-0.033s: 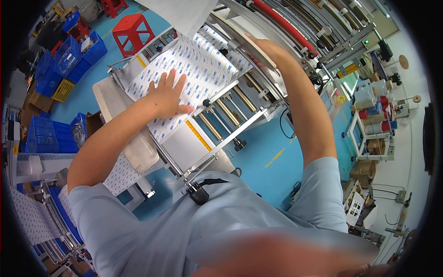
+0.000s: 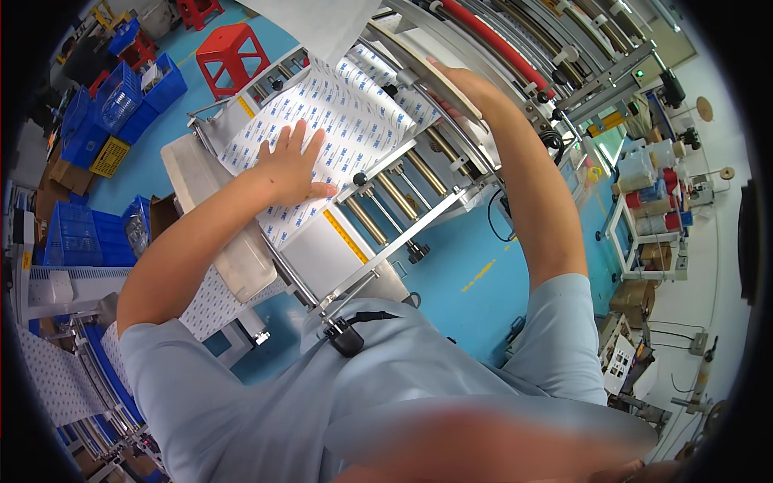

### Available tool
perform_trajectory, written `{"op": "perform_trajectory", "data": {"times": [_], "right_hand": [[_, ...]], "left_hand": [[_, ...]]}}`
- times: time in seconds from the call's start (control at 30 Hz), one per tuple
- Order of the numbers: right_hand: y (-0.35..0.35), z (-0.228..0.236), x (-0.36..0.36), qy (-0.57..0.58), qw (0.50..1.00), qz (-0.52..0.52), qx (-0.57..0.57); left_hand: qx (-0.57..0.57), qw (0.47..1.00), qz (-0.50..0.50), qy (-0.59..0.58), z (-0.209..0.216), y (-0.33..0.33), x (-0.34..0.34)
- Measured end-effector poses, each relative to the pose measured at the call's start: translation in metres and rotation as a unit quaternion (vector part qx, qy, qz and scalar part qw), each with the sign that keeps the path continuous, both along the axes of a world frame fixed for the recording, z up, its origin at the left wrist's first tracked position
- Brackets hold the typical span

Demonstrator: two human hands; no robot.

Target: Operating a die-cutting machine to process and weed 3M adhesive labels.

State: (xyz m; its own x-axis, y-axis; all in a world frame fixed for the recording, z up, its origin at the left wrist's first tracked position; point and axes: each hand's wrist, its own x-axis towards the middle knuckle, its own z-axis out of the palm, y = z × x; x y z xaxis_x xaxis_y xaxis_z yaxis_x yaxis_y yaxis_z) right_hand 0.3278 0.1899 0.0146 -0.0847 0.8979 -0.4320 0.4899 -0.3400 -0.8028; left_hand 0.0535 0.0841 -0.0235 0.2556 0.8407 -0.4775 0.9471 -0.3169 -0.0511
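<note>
My left hand (image 2: 288, 167) lies with fingers spread on a white sheet (image 2: 354, 133) printed in blue, which runs over the frame of a roller machine. The sheet curls up at its far right part. My right hand (image 2: 471, 87) reaches to a long pale panel (image 2: 439, 80) on the machine's right side. This panel covers most of its fingers, and only small parts show at the panel's edges, so its grip is hidden. Brass-coloured rollers (image 2: 397, 196) and a yellow scale (image 2: 346, 236) sit just right of and below the sheet.
A pale board (image 2: 213, 217) lies across the machine's left end. Near my body a black knob (image 2: 346, 338) sticks up from the frame. Further off are a red stool (image 2: 233, 58), blue crates (image 2: 121, 101) and a red roller (image 2: 495, 40). Shelving with spools (image 2: 648, 193) stands right.
</note>
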Motion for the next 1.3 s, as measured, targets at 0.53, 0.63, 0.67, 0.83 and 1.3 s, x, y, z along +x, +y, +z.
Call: {"op": "perform_trajectory", "data": {"times": [0.53,0.63,0.67,0.83,1.3], "right_hand": [[0.031,-0.004,-0.009,-0.027,0.996,0.09,-0.002],[0.032,-0.005,-0.013,-0.023,0.996,0.089,0.008],[0.033,-0.007,-0.014,0.001,0.996,0.085,0.005],[0.033,-0.003,-0.019,0.007,0.997,0.078,0.001],[0.036,-0.01,-0.019,0.06,0.993,0.097,0.006]], "left_hand": [[0.04,0.998,0.005,-0.056,-0.002,0.0,-0.004],[0.071,0.992,0.015,-0.107,-0.009,0.003,-0.006],[0.072,0.992,0.017,-0.107,-0.011,0.007,-0.005],[0.079,0.986,0.054,-0.133,-0.015,0.023,0.006],[0.127,0.979,0.084,-0.133,-0.024,0.027,0.028]]}}
